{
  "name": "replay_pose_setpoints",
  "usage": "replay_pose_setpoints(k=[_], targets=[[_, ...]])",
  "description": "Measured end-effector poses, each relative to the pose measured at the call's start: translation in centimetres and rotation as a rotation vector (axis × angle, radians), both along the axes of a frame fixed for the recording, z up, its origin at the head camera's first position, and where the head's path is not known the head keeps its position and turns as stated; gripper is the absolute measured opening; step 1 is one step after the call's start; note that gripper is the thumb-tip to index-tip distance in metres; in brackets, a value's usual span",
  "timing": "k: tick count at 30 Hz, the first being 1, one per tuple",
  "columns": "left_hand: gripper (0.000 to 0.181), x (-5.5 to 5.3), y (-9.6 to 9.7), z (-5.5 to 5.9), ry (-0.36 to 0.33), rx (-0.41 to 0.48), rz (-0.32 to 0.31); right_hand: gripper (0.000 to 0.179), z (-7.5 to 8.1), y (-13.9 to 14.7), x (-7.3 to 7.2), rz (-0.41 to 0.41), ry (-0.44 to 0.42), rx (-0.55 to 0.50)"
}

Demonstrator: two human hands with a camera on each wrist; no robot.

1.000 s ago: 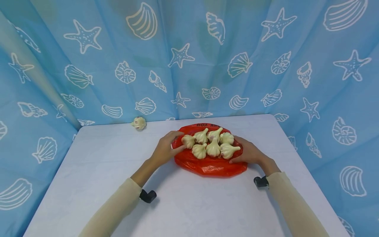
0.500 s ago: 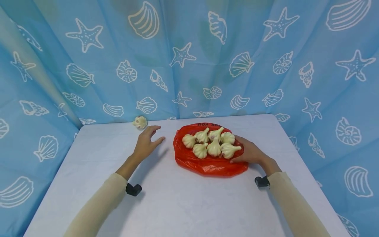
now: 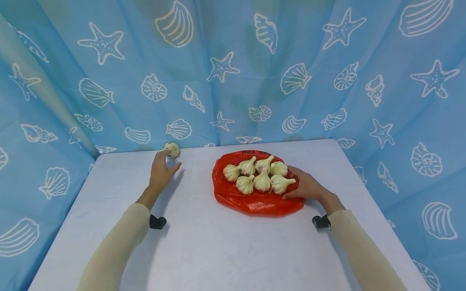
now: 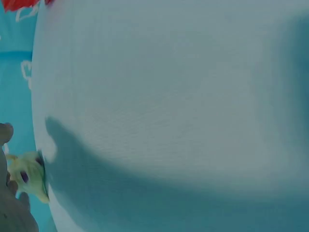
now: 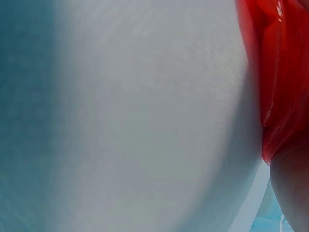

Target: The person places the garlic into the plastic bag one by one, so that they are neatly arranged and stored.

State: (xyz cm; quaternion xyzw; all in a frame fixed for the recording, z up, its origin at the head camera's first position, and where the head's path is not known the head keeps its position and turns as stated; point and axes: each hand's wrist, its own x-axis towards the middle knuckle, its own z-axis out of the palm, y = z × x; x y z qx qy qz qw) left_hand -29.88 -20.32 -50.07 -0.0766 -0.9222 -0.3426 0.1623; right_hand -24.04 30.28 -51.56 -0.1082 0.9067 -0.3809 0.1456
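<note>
In the head view my left hand (image 3: 160,171) is at a lone garlic bulb (image 3: 172,149) by the table's back edge. Its fingers overlap the near left side of the bulb, while the thumb stands apart from it. The left wrist view shows that garlic bulb (image 4: 29,176) partly behind the fingers (image 4: 12,212); contact cannot be made out. My right hand (image 3: 307,185) holds the right side of a red plastic bag (image 3: 255,206), thumb at the front and fingers mostly hidden behind. Several garlic bulbs (image 3: 262,182) are heaped in the bag's mouth.
A white-covered table (image 3: 233,250) carries everything. Blue curtain (image 3: 233,97) with white shell and starfish prints hangs close behind it and along both sides. A black wrist mount (image 3: 157,222) sits on the left forearm, another wrist mount (image 3: 321,222) on the right.
My left hand has let go of the bag's left side and moved left and back to the lone garlic bulb. The right hand and the filled bag have stayed in place.
</note>
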Motion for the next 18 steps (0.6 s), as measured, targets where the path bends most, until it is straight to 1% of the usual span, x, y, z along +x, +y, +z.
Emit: replay_pose_setpoints(k=[5,7,9,14,18], targets=[[0.062,-1.1,-0.6,-0.1,-0.037,0.016,0.076,0.118,0.0,-0.1,0.1,-0.004,0.002,0.0],[0.061,-1.5,-0.8,-0.1,-0.049,0.027,0.099,0.118,0.1,-0.1,0.1,-0.003,0.005,-0.001],[0.061,-1.9,-0.9,0.1,-0.077,0.027,0.115,0.118,0.2,-0.2,0.2,-0.003,0.003,0.001],[0.065,-2.8,-0.8,0.6,-0.144,0.021,0.113,0.118,0.3,-0.1,0.3,-0.015,-0.002,0.003],[0.065,-3.6,-0.8,0.6,-0.176,-0.004,0.086,0.117,0.2,-0.1,0.2,-0.021,-0.006,0.001]])
